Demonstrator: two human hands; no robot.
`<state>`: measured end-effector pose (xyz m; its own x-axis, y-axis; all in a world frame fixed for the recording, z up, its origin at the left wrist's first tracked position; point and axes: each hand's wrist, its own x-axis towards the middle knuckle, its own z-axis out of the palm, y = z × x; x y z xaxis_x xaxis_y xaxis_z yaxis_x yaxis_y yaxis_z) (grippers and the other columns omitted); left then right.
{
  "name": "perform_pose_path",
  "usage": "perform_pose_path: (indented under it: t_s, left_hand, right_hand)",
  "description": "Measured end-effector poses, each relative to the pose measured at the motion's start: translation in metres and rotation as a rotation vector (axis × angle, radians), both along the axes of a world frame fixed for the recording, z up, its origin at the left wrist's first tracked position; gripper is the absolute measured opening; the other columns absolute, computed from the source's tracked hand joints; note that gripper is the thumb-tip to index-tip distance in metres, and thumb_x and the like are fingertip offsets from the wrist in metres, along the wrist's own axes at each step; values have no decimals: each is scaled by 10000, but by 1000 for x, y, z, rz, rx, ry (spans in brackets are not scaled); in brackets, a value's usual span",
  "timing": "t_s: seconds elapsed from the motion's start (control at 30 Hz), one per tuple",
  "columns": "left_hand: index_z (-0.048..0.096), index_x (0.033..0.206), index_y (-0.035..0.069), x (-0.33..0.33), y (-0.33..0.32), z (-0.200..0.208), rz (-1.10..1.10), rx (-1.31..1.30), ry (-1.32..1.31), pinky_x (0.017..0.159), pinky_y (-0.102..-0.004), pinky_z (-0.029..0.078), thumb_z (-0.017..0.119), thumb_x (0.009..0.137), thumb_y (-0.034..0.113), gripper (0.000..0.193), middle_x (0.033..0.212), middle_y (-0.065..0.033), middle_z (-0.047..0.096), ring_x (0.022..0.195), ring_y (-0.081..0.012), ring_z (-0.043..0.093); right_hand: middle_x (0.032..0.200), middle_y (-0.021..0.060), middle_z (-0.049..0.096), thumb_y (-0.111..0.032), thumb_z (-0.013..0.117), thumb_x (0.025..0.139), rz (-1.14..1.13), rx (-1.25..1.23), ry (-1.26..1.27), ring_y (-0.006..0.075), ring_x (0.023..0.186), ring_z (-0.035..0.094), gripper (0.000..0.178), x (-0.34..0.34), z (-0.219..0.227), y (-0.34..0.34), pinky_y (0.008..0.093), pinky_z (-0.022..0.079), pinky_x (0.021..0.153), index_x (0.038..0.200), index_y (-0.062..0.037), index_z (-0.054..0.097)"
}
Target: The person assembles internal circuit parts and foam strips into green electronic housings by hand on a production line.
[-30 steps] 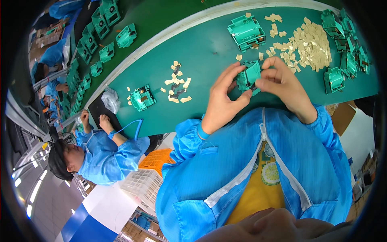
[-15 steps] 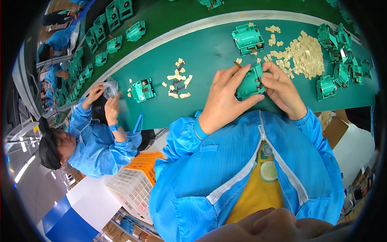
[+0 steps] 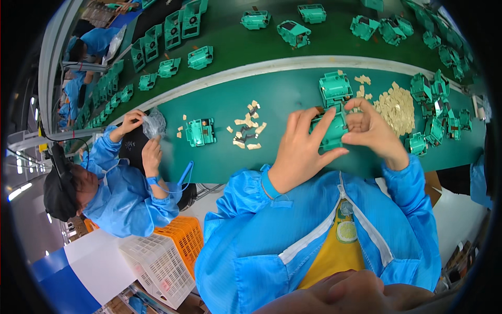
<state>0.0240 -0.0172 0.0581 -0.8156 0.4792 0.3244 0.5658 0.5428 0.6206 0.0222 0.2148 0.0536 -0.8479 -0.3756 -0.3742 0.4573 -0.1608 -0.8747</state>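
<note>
A green plastic housing [image 3: 333, 135] lies between my two hands, above the near side of the green bench. My left hand [image 3: 303, 149] grips its left side, index finger over the top and thumb stretched along the near edge. From the right, my right hand [image 3: 377, 133] curls around the other side, thumb and fingertips at its edge. Just beyond stands another green housing [image 3: 335, 88], with a brown strip near my left fingers. A heap of cream-coloured paper-like pieces [image 3: 395, 107] spreads past my right hand.
Several green housings [image 3: 433, 131] cluster at the right. Left of my hands lie scattered cream and dark pieces [image 3: 247, 128] and one housing [image 3: 200, 132]. A co-worker [image 3: 130, 183] at the left handles a clear plastic bag [image 3: 154, 124]. More housings [image 3: 294, 34] sit on the belt beyond the pale rail [image 3: 261, 64].
The view has tilted, showing more of the belt. My hands and the held housing have moved closer to the standing one; the held housing has turned, and my right fingers have spread wider.
</note>
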Motion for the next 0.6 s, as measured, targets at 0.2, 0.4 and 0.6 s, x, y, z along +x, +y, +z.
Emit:
perform_pose_path:
  t_s: [0.2, 0.4, 0.6]
  left_hand:
    - [663, 1290, 31, -13, -50, -21, 297, 62, 84, 959, -451, 502, 852, 817, 225, 544, 1384, -175, 583, 1202, -377, 556]
    - [715, 1145, -4, -3, -86, -41, 472, 4, -55, 889, -414, 542, 794, 883, 142, 310, 1220, -165, 681, 1022, -341, 669]
    - [739, 1032, 8, -2, -121, -54, 650, 1, -163, 755, -373, 576, 749, 906, 89, 150, 1059, -153, 713, 926, -305, 709]
  right_hand:
    - [1197, 102, 650, -242, 757, 951, 9, 273, 115, 153, 1042, 639, 596, -124, 22, -41, 296, 523, 923, 1425, 4, 495]
    - [1270, 124, 629, -305, 674, 1018, -86, 106, 126, 195, 1086, 655, 592, -225, -59, -162, 292, 541, 930, 1441, 73, 506]
    - [1313, 197, 615, -252, 683, 978, 54, 736, 528, 285, 1162, 637, 508, -214, -69, -148, 369, 541, 931, 1371, 46, 561]
